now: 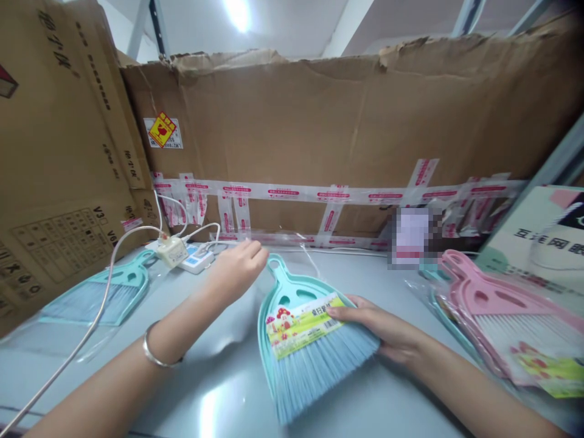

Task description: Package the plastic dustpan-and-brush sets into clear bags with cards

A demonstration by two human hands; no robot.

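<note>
Teal dustpan-and-brush set (301, 347) lies mid tabletop (219, 389), handle pointing away. Right hand (385, 333) flat on its right edge, fingers (351, 313) stretched out over bristles and label (303, 325) (no grip). Left hand (239, 264) just beside handle tip, fingers bunched; pinching clear wrap or not, cannot tell. Pink sets (506, 316) stacked at right.

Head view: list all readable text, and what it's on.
"V3", "V6": printed grid on the brown cardboard box at left; its Chinese lines are blurred.
"互连网…": pale green printed carton at right, cut off by the frame.
Yellow diamond sticker on the brown cardboard back wall: unreadable.
Red-printed white tape strips: too small.
Yellow-green label on the teal plastic dustpan-and-brush set: blurred.
</note>
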